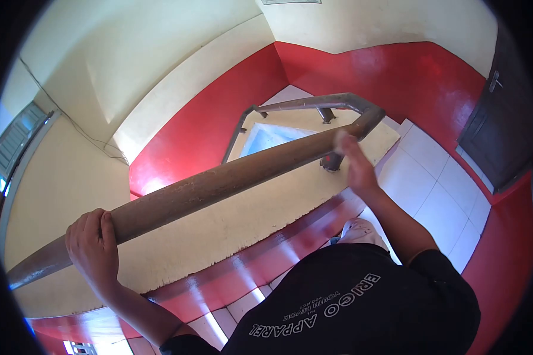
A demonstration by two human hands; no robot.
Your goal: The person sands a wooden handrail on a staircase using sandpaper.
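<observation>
A brown round handrail (219, 183) runs diagonally from the lower left to a bend at the upper right. Near its lower end, my left hand (93, 242) is closed over the rail with the fingers wrapped across the top. My right hand (356, 163) is beside the rail close to the bend, seen edge-on. Its fingertips are blurred, and whether they touch the rail cannot be made out. A short support post (331, 161) holds the rail just left of this hand.
Below the rail is a cream parapet (249, 219) with a red lower band. Tiled stairs (219, 325) lie at the bottom, and a white tiled landing (423, 157) is on the right. Red and cream walls surround the stairwell; a dark door (500, 112) stands at the right.
</observation>
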